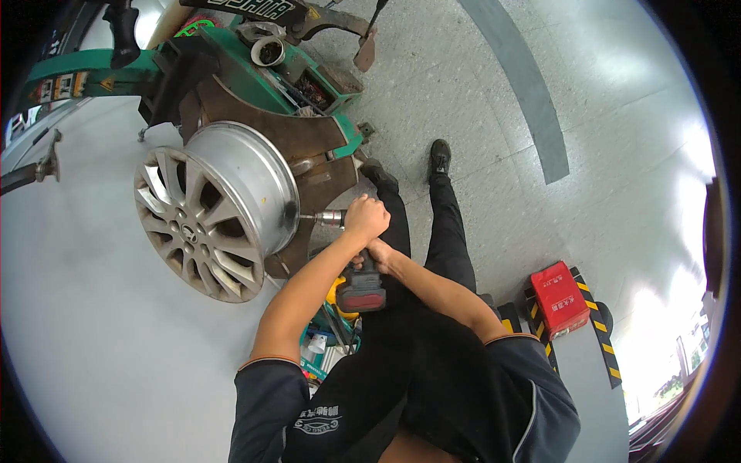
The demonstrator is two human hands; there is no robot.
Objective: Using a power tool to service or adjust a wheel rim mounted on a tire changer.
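My left hand [366, 219] is closed over the back of a black cordless drill [360, 293], behind its silver chuck. Lower down, my right hand [377, 254] is wrapped round the drill's handle, its fingers partly hidden by my left hand and forearm. From the chuck a thin bit points left and meets the inner edge of a bare silver alloy wheel [245, 166]; whether it touches the metal I cannot tell. The wheel has no tyre and stands tilted on its side, spoked face to the left, against a brown metal plate [324, 135].
A green tyre-changing machine [255, 81] with a black arm stands at the upper left, a small cup [268, 52] on it. Tools lie in a bin [332, 336] beside my left thigh. To the right sits a red box [559, 300] near black-and-yellow striped edging.
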